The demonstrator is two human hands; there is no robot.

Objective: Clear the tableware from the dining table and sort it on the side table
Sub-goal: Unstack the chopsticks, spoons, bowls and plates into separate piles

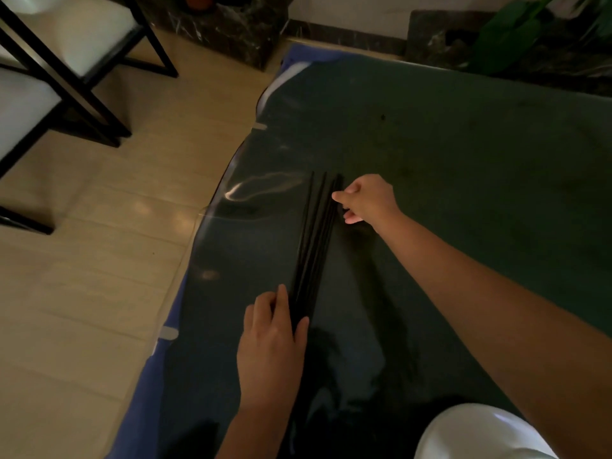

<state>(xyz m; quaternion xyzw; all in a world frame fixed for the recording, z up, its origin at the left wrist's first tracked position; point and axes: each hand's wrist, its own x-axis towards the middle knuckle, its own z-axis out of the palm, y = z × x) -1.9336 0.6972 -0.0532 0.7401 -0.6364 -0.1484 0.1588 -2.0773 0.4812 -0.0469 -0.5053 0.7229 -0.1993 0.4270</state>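
Note:
Several long black chopsticks [314, 240] lie side by side on the dark glass-topped table [447, 144], running from near to far. My left hand [273, 339] rests at their near ends, with fingers and thumb closed around the bundle's tips. At the far ends my right hand [367, 198] has its curled fingers pressed against the sticks from the right. A white round dish [480, 432] sits at the bottom right edge of the view, partly hidden by my right forearm.
The table's left edge [212, 226] curves over a blue cloth, with beige tiled floor beyond. Two black-framed chairs with white seats [66, 61] stand at the far left. A dark marble ledge and a green plant [516, 34] lie behind the table.

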